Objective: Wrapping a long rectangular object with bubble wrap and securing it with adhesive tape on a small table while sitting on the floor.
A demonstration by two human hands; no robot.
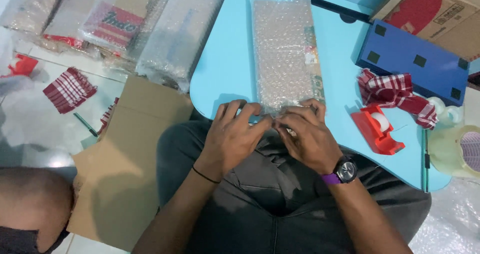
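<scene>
A flat package wrapped in bubble wrap (285, 49) lies lengthwise on the light blue table (225, 69). My left hand (235, 136) and my right hand (307, 134) meet at its near end, at the table's front edge. The fingers of both hands pinch the wrap's loose edge there. A thin black band circles my left wrist. My right wrist carries a watch with a purple strap.
A red tape dispenser (378, 129), a red-and-white checked cloth (395, 94), a blue box (415, 59) and a tape roll (462, 149) sit to the right. Bubble-wrapped packages (125, 24), cardboard (125, 159) and another checked cloth (69, 89) lie on the floor at left.
</scene>
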